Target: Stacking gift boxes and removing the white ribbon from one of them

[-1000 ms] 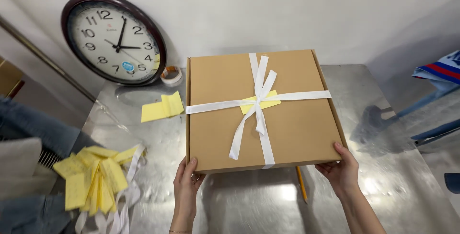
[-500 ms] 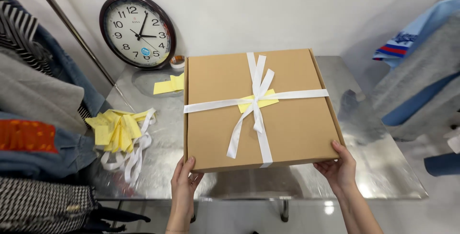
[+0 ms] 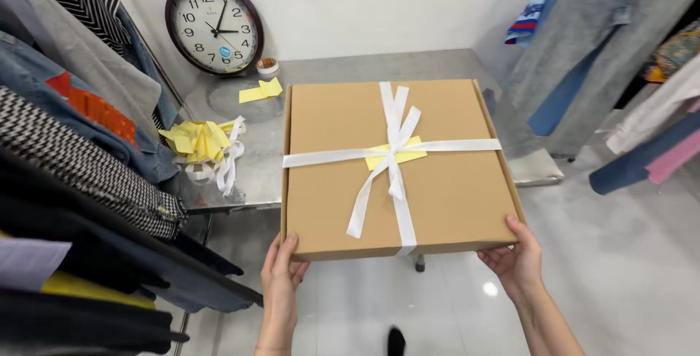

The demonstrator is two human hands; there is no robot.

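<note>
Cardboard box [image 3: 452,181], flat, square and tan, is held level in front of the body, lifted off the metal table [image 3: 328,94] and overlapping its near edge in the view. White ribbon [image 3: 394,153] is tied crosswise around the box, with a knot near the middle and loose tails hanging toward the front edge. Yellow paper slip [image 3: 397,155] is tucked under the knot. Left hand [image 3: 281,276] is clamped on the near left corner, fingers under the box and thumb against the front edge. Right hand [image 3: 519,261] is clamped on the near right corner, thumb on the side edge. Hands are well apart, one at each corner.

Wall clock [image 3: 214,26] is leaned against the wall at the back of the table. Small tape roll [image 3: 267,67] is seen just beside it. Yellow notes [image 3: 261,91] are lying near the clock. Pile of yellow slips and white ribbon [image 3: 205,148] is lying at the table's left edge. Hanging clothes [image 3: 73,108] are seen on the left, and hanging jeans [image 3: 583,42] on the right.
</note>
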